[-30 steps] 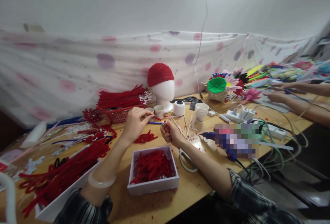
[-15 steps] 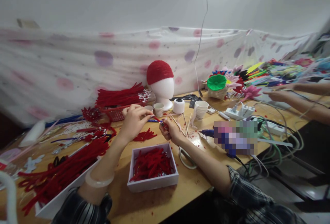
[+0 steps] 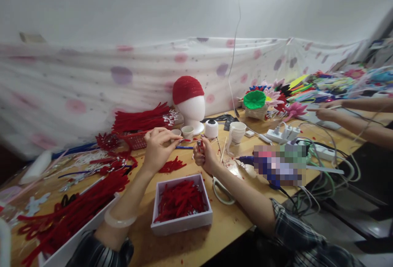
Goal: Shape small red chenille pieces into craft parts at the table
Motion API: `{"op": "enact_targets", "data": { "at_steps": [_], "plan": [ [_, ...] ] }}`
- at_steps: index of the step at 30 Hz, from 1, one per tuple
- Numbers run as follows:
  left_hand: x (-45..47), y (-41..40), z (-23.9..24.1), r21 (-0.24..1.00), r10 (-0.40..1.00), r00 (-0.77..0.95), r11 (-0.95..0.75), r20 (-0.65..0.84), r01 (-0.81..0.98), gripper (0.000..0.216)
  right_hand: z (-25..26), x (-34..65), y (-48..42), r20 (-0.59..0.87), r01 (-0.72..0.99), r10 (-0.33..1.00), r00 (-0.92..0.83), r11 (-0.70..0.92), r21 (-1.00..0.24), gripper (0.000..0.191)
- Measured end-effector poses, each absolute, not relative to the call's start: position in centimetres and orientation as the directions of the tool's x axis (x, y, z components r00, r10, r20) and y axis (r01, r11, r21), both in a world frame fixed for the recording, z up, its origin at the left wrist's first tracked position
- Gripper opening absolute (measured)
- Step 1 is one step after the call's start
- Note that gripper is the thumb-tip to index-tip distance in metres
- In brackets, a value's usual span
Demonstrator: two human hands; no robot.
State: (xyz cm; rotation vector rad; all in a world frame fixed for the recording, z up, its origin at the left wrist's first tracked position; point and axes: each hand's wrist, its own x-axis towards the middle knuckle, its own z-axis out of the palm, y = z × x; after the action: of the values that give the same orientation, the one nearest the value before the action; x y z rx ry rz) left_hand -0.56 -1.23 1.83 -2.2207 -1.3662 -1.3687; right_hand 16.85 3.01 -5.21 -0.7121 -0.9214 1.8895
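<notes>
Thumb and fingertips of my left hand pinch a short red chenille stem, its tip pointing right. My right hand is wrapped round a small red lighter with a metal top, held upright a short way right of the stem. No flame can be made out. Below and between my hands, a white box holds many short red chenille pieces. A small pile of red pieces lies on the table behind the box.
A white foam head wears a red cap. Cups, including a white mug, stand behind my hands. A blue glue gun, partly blurred out, and power strips lie right. A co-worker's hands are far right. Long red stems fill a basket.
The lighter has moved away from the red stem and now stands more upright in my right hand. My left hand keeps its pinch. The view has shifted slightly.
</notes>
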Motion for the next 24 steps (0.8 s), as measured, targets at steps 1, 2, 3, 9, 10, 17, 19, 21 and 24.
{"op": "enact_targets", "data": {
  "at_steps": [1,2,3,9,10,17,19,21,24],
  "plan": [
    [-0.5,-1.3,1.6,0.218,0.544,0.168,-0.574,0.822,0.789,0.012,-5.1,16.9,2.9,-0.068,-0.497,0.884,-0.462,-0.321,-0.806,0.043],
    [-0.4,-1.3,1.4,0.156,0.493,0.2,-0.589,0.847,0.793,0.013,-5.0,16.9,2.7,-0.022,-0.522,0.876,-0.482,-0.307,-0.796,0.038],
    [-0.3,-1.4,1.2,0.097,0.456,0.24,-0.6,0.857,0.794,0.014,-4.9,16.9,2.5,0.019,-0.538,0.866,-0.499,-0.293,-0.79,0.034],
    [-0.1,-1.4,0.2,-0.086,0.404,0.429,-0.639,0.808,0.764,0.019,-4.8,16.7,1.8,0.085,-0.543,0.845,-0.527,-0.258,-0.8,0.037],
    [-0.1,-1.4,0.1,-0.099,0.402,0.444,-0.642,0.801,0.76,0.019,-4.8,16.7,1.8,0.081,-0.545,0.849,-0.522,-0.259,-0.797,0.038],
    [0.3,-1.4,-0.3,0.004,0.465,0.447,-0.696,0.764,0.718,0.02,-4.8,16.7,1.9,0.124,-0.566,0.868,-0.481,-0.199,-0.8,0.035],
    [0.6,-1.2,-0.2,0.195,0.552,0.368,-0.713,0.748,0.673,0.013,-4.8,16.7,1.9,0.152,-0.563,0.874,-0.462,-0.156,-0.812,0.034],
    [0.8,-0.9,0.0,0.511,0.712,0.199,-0.643,0.673,0.571,0.012,-4.9,16.7,2.1,0.194,-0.539,0.884,-0.426,-0.076,-0.839,0.032],
    [0.6,-0.5,0.3,0.882,0.932,0.053,-0.358,0.36,0.305,0.034,-5.2,16.8,2.3,0.259,-0.435,0.887,-0.384,0.074,-0.898,0.03]
  ]
}}
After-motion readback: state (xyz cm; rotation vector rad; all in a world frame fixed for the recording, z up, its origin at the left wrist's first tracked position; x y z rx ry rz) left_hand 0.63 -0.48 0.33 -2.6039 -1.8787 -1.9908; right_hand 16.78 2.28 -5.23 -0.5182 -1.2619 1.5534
